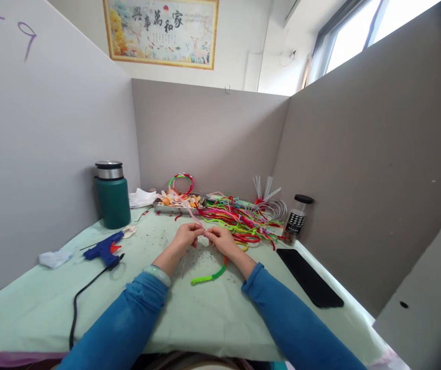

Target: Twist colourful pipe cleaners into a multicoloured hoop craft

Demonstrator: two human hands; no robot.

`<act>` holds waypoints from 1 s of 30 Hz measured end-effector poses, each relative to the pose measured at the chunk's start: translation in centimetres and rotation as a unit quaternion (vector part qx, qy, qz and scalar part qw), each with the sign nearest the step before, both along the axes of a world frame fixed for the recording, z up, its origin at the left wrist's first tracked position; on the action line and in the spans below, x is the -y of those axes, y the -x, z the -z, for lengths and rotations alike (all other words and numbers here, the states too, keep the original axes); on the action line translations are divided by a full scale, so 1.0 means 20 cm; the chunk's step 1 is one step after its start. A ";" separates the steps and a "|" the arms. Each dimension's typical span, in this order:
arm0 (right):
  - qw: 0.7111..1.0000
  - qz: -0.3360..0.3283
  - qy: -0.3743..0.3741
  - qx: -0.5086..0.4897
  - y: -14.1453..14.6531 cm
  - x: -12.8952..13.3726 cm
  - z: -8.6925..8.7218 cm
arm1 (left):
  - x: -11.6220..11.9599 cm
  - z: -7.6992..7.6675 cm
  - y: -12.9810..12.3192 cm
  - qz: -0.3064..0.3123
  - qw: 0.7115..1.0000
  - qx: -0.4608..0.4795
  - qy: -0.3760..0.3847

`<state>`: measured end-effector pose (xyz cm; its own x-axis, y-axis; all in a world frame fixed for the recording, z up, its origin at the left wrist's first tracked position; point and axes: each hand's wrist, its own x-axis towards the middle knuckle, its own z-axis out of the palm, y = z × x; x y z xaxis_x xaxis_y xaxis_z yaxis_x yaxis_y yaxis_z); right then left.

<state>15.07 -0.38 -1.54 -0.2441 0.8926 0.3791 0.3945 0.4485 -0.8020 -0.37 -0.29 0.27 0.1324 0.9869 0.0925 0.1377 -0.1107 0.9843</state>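
Observation:
Both of my hands meet above the middle of the table. My left hand [188, 236] pinches a pale pink pipe cleaner [194, 216], whose free end sticks up and away. Close against it, my right hand [220, 239] has its thumb and fingertips closed at the same spot, seemingly on the same pink strand; the exact join is hidden by the fingers. Below the right hand curves a band wrapped in green and orange pipe cleaner [213, 276], its far part covered by that hand. Just beyond lies a tangled heap of colourful pipe cleaners [239, 218].
A metal tray [178, 209] holds small pale pieces, with a wrapped ring [181, 177] on top. At left are a blue glue gun [104, 249] with cord and a green flask [112, 198]. At right are a black-lidded jar [296, 221] and a black phone-like slab [309, 277].

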 end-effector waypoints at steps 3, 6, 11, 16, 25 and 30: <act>1.000 -0.002 0.016 -0.009 -0.01 -0.01 0.00 | -0.01 0.00 0.00 0.008 0.999 -0.017 -0.040; 0.999 0.002 0.028 -0.016 -0.01 -0.02 0.01 | -0.01 0.00 0.00 -0.003 0.995 -0.069 -0.073; 0.998 0.014 0.055 -0.029 -0.02 -0.03 0.02 | 0.01 -0.02 0.01 -0.011 0.981 -0.167 -0.100; 0.998 -0.003 0.050 -0.028 -0.02 -0.02 0.02 | -0.01 -0.01 0.01 0.006 0.998 -0.068 -0.018; 1.000 -0.024 0.018 -0.002 -0.01 0.01 0.00 | -0.02 0.03 0.02 0.014 0.999 0.003 0.049; 0.999 -0.024 0.021 0.006 -0.01 0.01 0.00 | 0.01 0.01 0.02 0.026 0.998 0.000 0.049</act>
